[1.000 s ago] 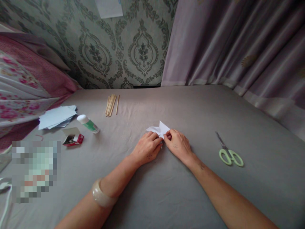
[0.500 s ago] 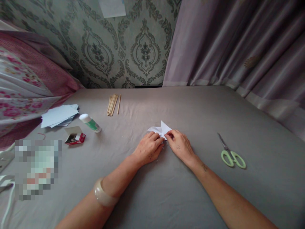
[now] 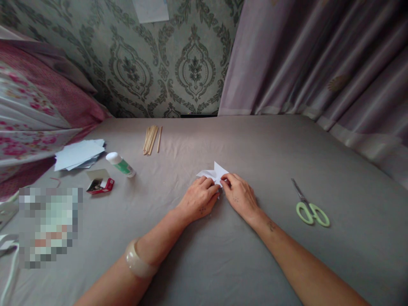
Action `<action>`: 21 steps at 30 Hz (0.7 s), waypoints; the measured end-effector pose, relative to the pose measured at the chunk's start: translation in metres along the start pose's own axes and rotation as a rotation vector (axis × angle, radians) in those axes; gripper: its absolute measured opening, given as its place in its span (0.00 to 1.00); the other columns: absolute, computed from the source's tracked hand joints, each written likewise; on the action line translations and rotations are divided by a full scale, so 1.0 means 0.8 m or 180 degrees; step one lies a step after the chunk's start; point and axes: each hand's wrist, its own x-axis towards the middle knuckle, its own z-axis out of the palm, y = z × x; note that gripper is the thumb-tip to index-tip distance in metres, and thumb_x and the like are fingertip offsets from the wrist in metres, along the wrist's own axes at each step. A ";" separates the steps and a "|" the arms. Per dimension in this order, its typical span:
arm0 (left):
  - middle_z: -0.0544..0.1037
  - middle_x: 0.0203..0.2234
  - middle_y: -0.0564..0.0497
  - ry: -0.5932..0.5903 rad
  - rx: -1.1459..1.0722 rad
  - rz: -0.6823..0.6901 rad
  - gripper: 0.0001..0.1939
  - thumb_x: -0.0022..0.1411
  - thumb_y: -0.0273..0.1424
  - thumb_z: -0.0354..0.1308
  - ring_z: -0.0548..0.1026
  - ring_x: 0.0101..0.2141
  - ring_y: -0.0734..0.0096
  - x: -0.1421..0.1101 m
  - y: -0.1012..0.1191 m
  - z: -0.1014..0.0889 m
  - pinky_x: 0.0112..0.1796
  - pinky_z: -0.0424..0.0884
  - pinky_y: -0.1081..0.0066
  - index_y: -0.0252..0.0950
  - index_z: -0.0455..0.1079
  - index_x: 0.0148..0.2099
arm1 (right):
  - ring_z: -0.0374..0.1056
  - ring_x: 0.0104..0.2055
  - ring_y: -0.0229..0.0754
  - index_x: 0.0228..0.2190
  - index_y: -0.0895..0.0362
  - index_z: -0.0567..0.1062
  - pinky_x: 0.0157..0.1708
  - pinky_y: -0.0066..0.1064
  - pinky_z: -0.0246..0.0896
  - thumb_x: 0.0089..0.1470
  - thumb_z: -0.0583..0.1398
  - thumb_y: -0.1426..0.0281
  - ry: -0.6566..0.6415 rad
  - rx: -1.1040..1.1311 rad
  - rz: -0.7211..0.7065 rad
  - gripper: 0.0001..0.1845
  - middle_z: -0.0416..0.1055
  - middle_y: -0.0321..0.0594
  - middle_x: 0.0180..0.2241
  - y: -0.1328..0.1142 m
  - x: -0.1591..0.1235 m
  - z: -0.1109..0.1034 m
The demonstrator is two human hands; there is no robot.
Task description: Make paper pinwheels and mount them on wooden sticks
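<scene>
A small folded piece of white paper (image 3: 214, 172) lies on the grey sheet (image 3: 223, 140) in the middle. My left hand (image 3: 199, 198) rests on its near left part with the fingers curled and pressed down on it. My right hand (image 3: 241, 196) pinches the paper's near right edge between thumb and fingers. The two hands touch each other over the paper, and its near half is hidden under them. A pale bangle (image 3: 136, 263) sits on my left wrist.
Green-handled scissors (image 3: 308, 207) lie to the right. At the left are a glue stick (image 3: 121, 164), a small red box (image 3: 99, 183), a stack of white paper sheets (image 3: 79, 154) and a bundle of wooden sticks (image 3: 151, 138). Floral bedding, patterned wall and curtain border the sheet.
Both hands stay on the folded paper with only slight finger shifts. The camera has drifted a little.
</scene>
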 end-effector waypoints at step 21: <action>0.74 0.33 0.44 0.0071 0.0083 0.0065 0.13 0.66 0.30 0.47 0.70 0.38 0.63 0.000 0.001 -0.002 0.42 0.69 0.63 0.33 0.73 0.39 | 0.70 0.39 0.41 0.47 0.51 0.73 0.32 0.30 0.58 0.62 0.48 0.73 -0.0829 -0.0959 -0.0281 0.19 0.68 0.44 0.44 -0.023 -0.001 -0.031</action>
